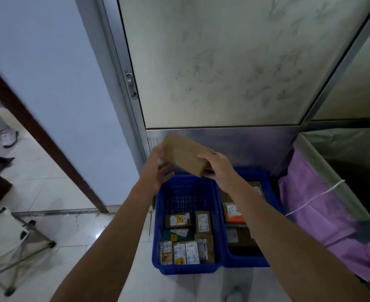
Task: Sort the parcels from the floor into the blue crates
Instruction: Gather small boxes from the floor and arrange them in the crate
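Both bare forearms reach forward and upward, converging on the brown parcel (pixel 185 156). The right hand (pixel 217 168) grips the parcel's near right end, fingers curled over its top. The left hand (pixel 157 168) cups its left end, thumb up along the edge, fingers spread loosely beneath.

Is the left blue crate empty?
No, the left crate holds several labelled parcels in its near half.
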`<action>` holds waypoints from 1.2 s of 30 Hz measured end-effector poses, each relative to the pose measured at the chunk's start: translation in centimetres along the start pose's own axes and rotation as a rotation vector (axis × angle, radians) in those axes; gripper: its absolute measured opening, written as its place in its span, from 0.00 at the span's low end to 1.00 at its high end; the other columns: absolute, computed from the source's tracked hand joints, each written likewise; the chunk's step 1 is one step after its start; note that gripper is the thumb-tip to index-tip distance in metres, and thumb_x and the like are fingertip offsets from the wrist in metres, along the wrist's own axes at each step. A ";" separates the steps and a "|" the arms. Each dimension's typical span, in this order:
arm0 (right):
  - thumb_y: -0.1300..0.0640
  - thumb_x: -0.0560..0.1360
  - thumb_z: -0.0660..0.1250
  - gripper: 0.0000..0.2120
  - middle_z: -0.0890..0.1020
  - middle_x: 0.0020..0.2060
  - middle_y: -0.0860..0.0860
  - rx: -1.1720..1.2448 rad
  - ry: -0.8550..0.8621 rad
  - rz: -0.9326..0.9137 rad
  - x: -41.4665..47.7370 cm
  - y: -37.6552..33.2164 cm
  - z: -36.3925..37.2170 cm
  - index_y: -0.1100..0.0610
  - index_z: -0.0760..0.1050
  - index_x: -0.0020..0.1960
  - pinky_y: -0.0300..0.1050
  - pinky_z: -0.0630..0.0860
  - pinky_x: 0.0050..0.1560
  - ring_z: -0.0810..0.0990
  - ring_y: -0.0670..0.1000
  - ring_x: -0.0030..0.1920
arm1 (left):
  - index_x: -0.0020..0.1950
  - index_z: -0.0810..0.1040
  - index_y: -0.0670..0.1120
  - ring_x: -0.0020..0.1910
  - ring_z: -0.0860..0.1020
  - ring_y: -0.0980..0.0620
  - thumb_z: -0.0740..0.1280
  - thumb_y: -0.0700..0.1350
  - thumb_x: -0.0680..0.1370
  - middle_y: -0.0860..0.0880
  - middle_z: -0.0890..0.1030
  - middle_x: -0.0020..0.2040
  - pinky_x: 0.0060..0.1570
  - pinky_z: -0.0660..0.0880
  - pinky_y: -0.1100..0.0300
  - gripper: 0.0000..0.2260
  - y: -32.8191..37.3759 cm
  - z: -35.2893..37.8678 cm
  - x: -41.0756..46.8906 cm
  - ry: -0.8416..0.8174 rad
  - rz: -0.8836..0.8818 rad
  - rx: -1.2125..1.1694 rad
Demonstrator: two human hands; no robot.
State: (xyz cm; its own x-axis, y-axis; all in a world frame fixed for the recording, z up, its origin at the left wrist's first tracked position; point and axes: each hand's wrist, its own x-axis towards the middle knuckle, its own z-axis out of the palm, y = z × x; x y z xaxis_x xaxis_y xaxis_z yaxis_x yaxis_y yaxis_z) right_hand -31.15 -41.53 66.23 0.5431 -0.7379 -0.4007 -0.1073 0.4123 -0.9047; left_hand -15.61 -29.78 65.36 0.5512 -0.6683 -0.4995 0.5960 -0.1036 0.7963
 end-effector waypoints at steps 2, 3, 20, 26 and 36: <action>0.59 0.76 0.72 0.12 0.81 0.48 0.53 -0.082 -0.012 -0.029 0.7 -0.9 -2.2 0.57 0.76 0.59 0.50 0.79 0.47 0.81 0.54 0.48 | 0.69 0.74 0.43 0.40 0.84 0.47 0.72 0.74 0.64 0.43 0.81 0.45 0.42 0.82 0.50 0.46 -0.7 1.1 0.2 0.006 -0.072 -0.002; 0.62 0.75 0.71 0.12 0.80 0.46 0.53 -0.134 -0.045 -0.055 1.0 -1.2 -3.2 0.56 0.75 0.57 0.50 0.77 0.46 0.80 0.54 0.46 | 0.67 0.74 0.44 0.47 0.84 0.44 0.71 0.77 0.62 0.42 0.82 0.51 0.48 0.82 0.46 0.47 -1.3 1.6 0.5 0.017 -0.109 -0.031; 0.45 0.82 0.62 0.15 0.85 0.55 0.55 -0.272 -0.266 0.231 8.1 4.6 -7.1 0.51 0.76 0.64 0.55 0.81 0.56 0.85 0.55 0.53 | 0.62 0.75 0.44 0.53 0.82 0.48 0.68 0.39 0.80 0.44 0.83 0.55 0.54 0.82 0.54 0.12 -9.7 4.1 1.1 0.044 -0.136 0.134; 0.47 0.77 0.73 0.31 0.79 0.63 0.52 -0.441 -0.228 0.336 12.2 14.2 -8.2 0.54 0.65 0.74 0.50 0.79 0.55 0.81 0.53 0.57 | 0.70 0.74 0.45 0.57 0.84 0.45 0.77 0.46 0.69 0.45 0.84 0.59 0.62 0.79 0.44 0.30 -17.2 0.1 9.4 0.019 -0.230 0.471; 0.47 0.72 0.78 0.57 0.69 0.76 0.48 -0.798 -0.288 0.397 23.4 40.6 -12.7 0.32 0.33 0.77 0.60 0.76 0.64 0.76 0.56 0.68 | 0.68 0.69 0.51 0.50 0.79 0.47 0.66 0.45 0.81 0.49 0.78 0.54 0.50 0.77 0.53 0.16 -39.6 -8.8 26.1 -0.114 -0.376 0.797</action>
State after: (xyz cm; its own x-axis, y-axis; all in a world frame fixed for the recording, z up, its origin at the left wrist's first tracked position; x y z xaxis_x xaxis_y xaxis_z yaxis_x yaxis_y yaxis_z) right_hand -33.37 -48.86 18.31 0.5182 -0.4165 -0.7470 -0.8110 0.0381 -0.5839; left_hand -19.71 -36.60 17.76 0.3145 -0.5517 -0.7725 0.1187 -0.7845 0.6086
